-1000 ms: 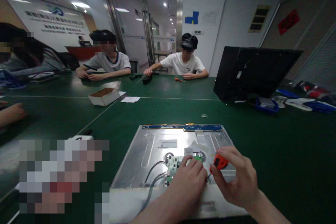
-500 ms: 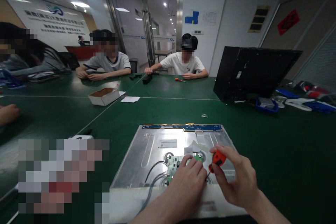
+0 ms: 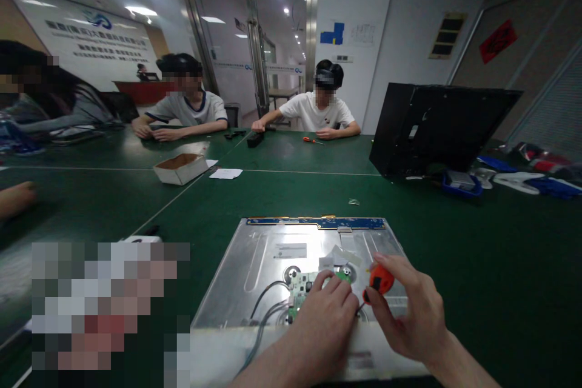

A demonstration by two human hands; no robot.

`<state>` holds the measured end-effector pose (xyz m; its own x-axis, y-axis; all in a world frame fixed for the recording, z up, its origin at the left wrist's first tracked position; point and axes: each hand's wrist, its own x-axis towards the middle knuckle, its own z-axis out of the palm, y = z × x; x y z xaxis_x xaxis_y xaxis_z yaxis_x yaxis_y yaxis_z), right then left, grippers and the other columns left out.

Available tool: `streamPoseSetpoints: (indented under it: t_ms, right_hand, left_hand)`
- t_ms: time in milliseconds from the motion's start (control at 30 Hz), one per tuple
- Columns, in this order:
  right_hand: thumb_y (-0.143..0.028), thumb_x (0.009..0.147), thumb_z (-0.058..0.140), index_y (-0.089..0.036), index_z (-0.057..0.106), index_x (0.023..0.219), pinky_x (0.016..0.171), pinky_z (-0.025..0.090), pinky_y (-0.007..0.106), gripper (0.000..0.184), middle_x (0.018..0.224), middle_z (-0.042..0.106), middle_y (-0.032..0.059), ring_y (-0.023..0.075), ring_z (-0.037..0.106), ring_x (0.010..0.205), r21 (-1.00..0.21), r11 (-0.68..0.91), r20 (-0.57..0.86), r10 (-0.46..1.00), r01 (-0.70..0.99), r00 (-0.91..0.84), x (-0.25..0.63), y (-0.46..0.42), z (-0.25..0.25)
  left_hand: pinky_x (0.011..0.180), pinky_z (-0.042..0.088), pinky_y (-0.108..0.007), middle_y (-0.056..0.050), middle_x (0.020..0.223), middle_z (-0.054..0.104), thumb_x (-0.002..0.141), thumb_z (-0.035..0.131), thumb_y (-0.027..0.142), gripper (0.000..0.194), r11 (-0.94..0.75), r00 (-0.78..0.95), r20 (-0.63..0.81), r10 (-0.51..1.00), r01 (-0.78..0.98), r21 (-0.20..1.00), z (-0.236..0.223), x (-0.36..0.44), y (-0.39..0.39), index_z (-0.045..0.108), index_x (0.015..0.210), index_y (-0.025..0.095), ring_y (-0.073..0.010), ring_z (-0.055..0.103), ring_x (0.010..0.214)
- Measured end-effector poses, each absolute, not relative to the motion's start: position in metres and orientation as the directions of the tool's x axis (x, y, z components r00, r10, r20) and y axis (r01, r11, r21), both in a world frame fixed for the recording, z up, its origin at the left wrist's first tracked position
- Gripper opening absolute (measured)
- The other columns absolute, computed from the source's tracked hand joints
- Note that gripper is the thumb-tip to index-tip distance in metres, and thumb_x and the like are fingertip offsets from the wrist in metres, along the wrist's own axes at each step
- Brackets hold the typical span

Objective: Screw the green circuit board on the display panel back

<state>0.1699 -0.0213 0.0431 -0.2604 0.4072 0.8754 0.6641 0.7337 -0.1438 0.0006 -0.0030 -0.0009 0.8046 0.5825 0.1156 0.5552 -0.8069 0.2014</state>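
Observation:
A flat metal display panel (image 3: 227, 291) lies in front of me, with a narrow blue circuit strip (image 3: 291, 222) along its far edge. My left hand (image 3: 327, 315) rests over a small green circuit board (image 3: 298, 285) on the panel, fingers curled and close together; its thumb and fingertips are hidden. My right hand (image 3: 416, 312) pinches the orange handle of a screwdriver (image 3: 382, 279) between thumb and fingers. The screwdriver leans, its shaft running down beside my left hand; its tip is hidden. Grey cables (image 3: 264, 324) run from the board toward me.
A black monitor casing (image 3: 436, 127) stands at the back right, near a blue tray (image 3: 462, 182). A white open box (image 3: 180, 168) and paper (image 3: 226, 174) lie left of centre. Across the green table (image 3: 291, 191) sit several people; another orange screwdriver (image 3: 313, 140) lies there.
The orange handle has turned slightly in my right fingers and shifted a little to the right. My left hand has stayed on the board.

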Motion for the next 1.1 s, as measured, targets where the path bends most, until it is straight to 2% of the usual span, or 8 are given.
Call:
streamPoseSetpoints:
  t_ms: [100,167,300,500,600,700,800,1100]
  right_hand:
    - [-0.019,0.086,0.06,-0.016,0.047,0.119,0.051,0.05,0.026,0.035,0.073,0.061,0.001,0.0173,0.061,0.064,-0.123,0.727,0.903,0.365,0.676,-0.228,0.1692,-0.0185,0.0388]
    - [-0.022,0.086,0.062,-0.017,0.046,0.117,0.051,0.05,0.026,0.035,0.073,0.059,0.0006,0.0171,0.06,0.064,-0.115,0.734,0.908,0.35,0.67,-0.228,0.1691,-0.0172,0.0374]
    - [-0.024,0.087,0.06,-0.016,0.05,0.116,0.056,0.052,0.026,0.031,0.086,0.061,0.0056,0.0167,0.061,0.072,-0.127,0.729,0.902,0.366,0.673,-0.227,0.1704,-0.0176,0.0379]
    - [-0.011,0.089,0.047,-0.014,0.051,0.126,0.07,0.056,0.03,0.038,0.101,0.065,0.0116,0.0197,0.065,0.092,-0.138,0.745,0.859,0.419,0.653,-0.296,0.1732,-0.0205,0.0402]
    - [-0.01,0.086,0.05,-0.015,0.046,0.129,0.076,0.057,0.036,0.043,0.106,0.067,0.0128,0.0229,0.065,0.1,-0.181,0.778,0.865,0.417,0.601,-0.279,0.1731,-0.02,0.039]
    - [-0.01,0.082,0.059,-0.019,0.041,0.128,0.071,0.059,0.035,0.05,0.101,0.068,0.0103,0.0215,0.067,0.09,-0.267,0.806,0.881,0.426,0.529,-0.204,0.1714,-0.0186,0.0357]
    - [-0.008,0.081,0.059,-0.021,0.038,0.126,0.067,0.059,0.034,0.052,0.098,0.068,0.0089,0.0199,0.068,0.083,-0.332,0.812,0.871,0.459,0.479,-0.174,0.1698,-0.0181,0.0329]
    - [-0.008,0.085,0.05,-0.014,0.05,0.121,0.07,0.057,0.032,0.037,0.105,0.062,0.013,0.0213,0.064,0.095,-0.152,0.74,0.873,0.412,0.655,-0.263,0.172,-0.0217,0.0414]
  left_hand:
    - [0.106,0.027,-0.045,-0.009,0.106,0.063,0.076,0.059,0.019,0.033,-0.803,0.796,0.129,0.591,0.565,0.191,-0.0028,0.0009,-0.0034,0.056,0.108,0.014,-0.0263,0.054,0.102]
    - [0.106,0.027,-0.045,-0.009,0.106,0.063,0.077,0.058,0.019,0.032,-0.801,0.793,0.138,0.594,0.566,0.194,-0.0041,0.0011,-0.0035,0.056,0.108,0.014,-0.026,0.054,0.102]
    - [0.106,0.026,-0.045,-0.009,0.107,0.062,0.076,0.059,0.019,0.031,-0.803,0.798,0.132,0.588,0.557,0.21,-0.0047,0.0008,-0.0024,0.056,0.107,0.015,-0.0259,0.054,0.102]
    - [0.106,0.026,-0.045,-0.009,0.109,0.06,0.079,0.057,0.021,0.029,-0.815,0.811,0.133,0.57,0.537,0.219,-0.0047,-0.0004,-0.0013,0.054,0.107,0.016,-0.0255,0.053,0.104]
    - [0.105,0.027,-0.046,-0.009,0.108,0.06,0.078,0.058,0.021,0.029,-0.813,0.808,0.136,0.573,0.54,0.219,-0.0045,-0.0006,-0.0017,0.053,0.106,0.016,-0.026,0.053,0.103]
    - [0.104,0.028,-0.045,-0.01,0.108,0.06,0.079,0.057,0.02,0.03,-0.813,0.81,0.132,0.572,0.537,0.225,-0.0024,-0.0005,-0.0021,0.053,0.108,0.015,-0.0263,0.053,0.103]
    - [0.104,0.028,-0.046,-0.009,0.107,0.061,0.08,0.056,0.02,0.03,-0.818,0.817,0.124,0.563,0.529,0.225,0.0,-0.0003,-0.0021,0.053,0.109,0.016,-0.0262,0.054,0.103]
    - [0.106,0.026,-0.045,-0.01,0.112,0.059,0.078,0.06,0.021,0.037,-0.801,0.802,0.123,0.585,0.548,0.242,-0.0006,-0.0003,-0.003,0.051,0.112,0.015,-0.0265,0.052,0.108]
